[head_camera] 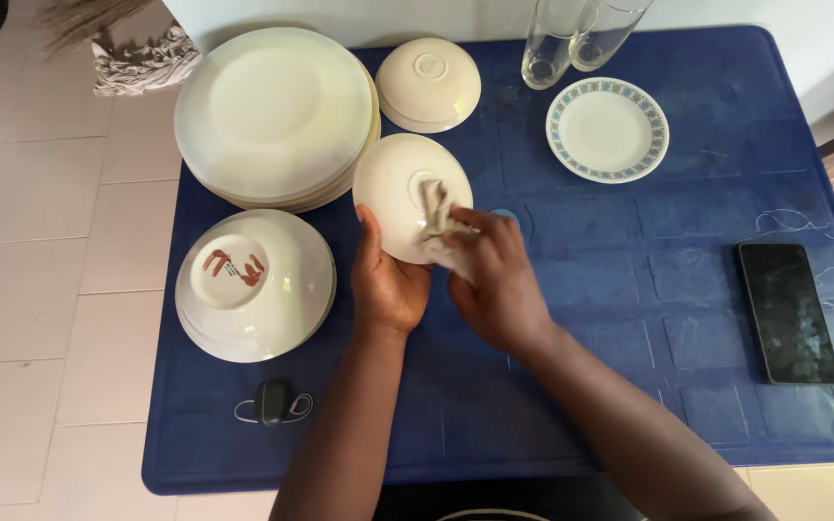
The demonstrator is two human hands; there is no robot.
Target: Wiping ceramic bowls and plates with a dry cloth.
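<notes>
Your left hand (388,285) gripped the lower edge of a small cream ceramic bowl (400,188), tilted with its underside facing you above the blue plastic table (629,289). Your right hand (496,280) pinched a crumpled beige cloth (439,220) against the bowl's foot ring. Whether anything lay inside that bowl was hidden. Two more cream bowls sat upside down: a large one (255,285) with a red mark on its base and a smaller one (429,84) near the stack of cream plates (277,116). Two clear glasses (571,39) were cut off at the top edge. A patterned-rim saucer (607,129) held nothing.
</notes>
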